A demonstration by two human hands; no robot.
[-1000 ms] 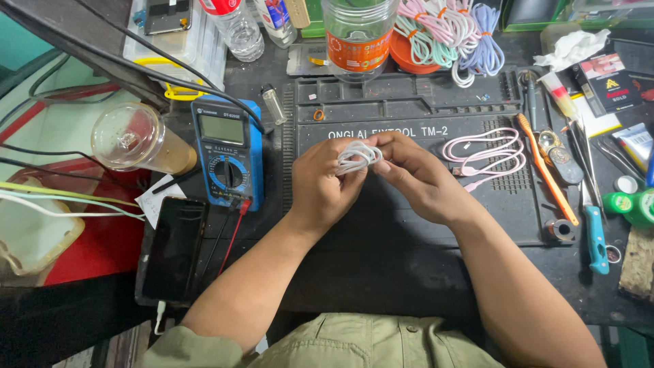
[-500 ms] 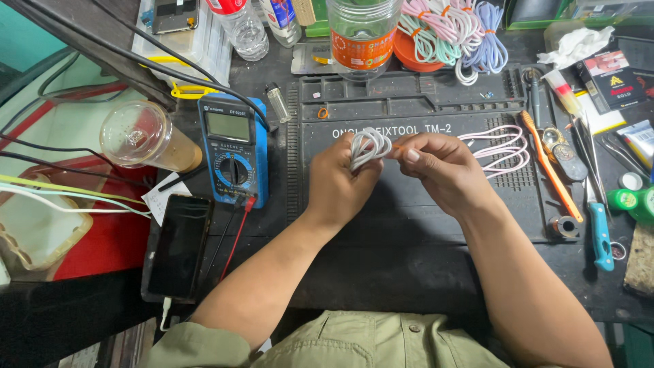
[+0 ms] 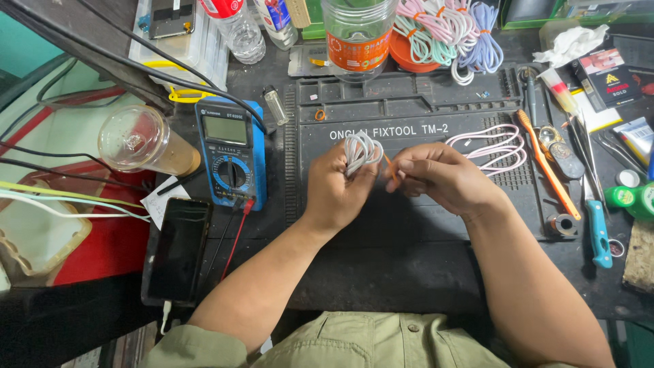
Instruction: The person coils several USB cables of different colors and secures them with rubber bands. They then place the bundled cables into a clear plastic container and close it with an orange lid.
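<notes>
My left hand point(image 3: 337, 187) grips a coiled white cable point(image 3: 359, 150) upright above a dark work mat point(image 3: 409, 225). Loops of the cable stick out above the fist. My right hand point(image 3: 436, 178) is right beside it, fingers pinched on a thin orange tie point(image 3: 388, 163) that runs toward the coil. Both hands hover over the middle of the mat.
A blue multimeter point(image 3: 228, 150) with a red probe lead and a black phone point(image 3: 177, 249) lie to the left, by a plastic cup point(image 3: 139, 140). A pink cable point(image 3: 487, 146) lies right of my hands. Tools, an orange toothbrush point(image 3: 545, 163) and bundled cables point(image 3: 446, 31) crowd the right and back.
The white coil has been turned upright in my left fist. My right hand has pulled a little away to the right, drawing the orange tie out from the coil.
</notes>
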